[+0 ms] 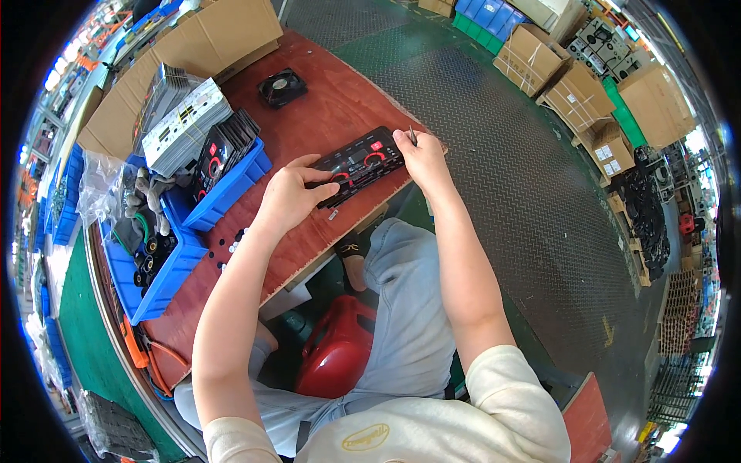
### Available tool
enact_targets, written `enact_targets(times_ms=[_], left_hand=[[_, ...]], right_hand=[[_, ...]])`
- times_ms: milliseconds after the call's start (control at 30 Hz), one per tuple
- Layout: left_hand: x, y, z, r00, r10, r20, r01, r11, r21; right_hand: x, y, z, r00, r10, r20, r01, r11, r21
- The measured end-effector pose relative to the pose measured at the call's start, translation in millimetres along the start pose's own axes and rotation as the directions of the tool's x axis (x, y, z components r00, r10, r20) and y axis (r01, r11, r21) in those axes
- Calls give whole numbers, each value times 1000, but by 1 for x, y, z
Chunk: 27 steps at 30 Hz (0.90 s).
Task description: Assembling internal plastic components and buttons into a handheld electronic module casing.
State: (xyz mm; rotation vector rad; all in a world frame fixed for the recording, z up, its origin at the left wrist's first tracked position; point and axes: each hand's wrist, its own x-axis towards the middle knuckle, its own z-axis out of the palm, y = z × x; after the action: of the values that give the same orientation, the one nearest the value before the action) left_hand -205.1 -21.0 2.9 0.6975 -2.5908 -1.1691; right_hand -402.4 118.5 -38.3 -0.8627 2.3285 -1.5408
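A black control panel (358,162) with red markings lies tilted over the front edge of the red tabletop. My left hand (292,193) is closed around its left end, the thumb along the near edge. At the panel's right end is my right hand (423,159), fingers pinched together on a thin dark stick-like tool (413,137) whose kind I cannot make out. The thumb of that hand rests against the panel's corner. On the table just below the panel is a small pale piece (333,214).
A blue bin (231,189) left of the panel holds more black panels. Nearer, another blue bin (158,285) contains gloves and dark round parts. Small black and white discs (224,245) lie beside it. A black fan (282,87) sits farther back, near a cardboard box (220,38).
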Motion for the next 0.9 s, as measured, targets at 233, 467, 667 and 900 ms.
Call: enact_targets(times_ms=[233, 467, 667, 900], left_hand=[[-11, 7, -1, 977, 124, -172, -120, 992, 33], [-25, 4, -4, 957, 241, -164, -199, 951, 235], [-19, 11, -8, 861, 413, -297, -274, 868, 413], [-12, 28, -47, 985, 68, 161, -40, 984, -171]], right_hand=[[-8, -26, -11, 996, -25, -84, 14, 991, -131], [-23, -48, -14, 953, 102, 285, -220, 880, 420], [-27, -51, -8, 960, 20, 281, -131, 914, 384], [-42, -67, 8, 881, -276, 383, 78, 885, 460]])
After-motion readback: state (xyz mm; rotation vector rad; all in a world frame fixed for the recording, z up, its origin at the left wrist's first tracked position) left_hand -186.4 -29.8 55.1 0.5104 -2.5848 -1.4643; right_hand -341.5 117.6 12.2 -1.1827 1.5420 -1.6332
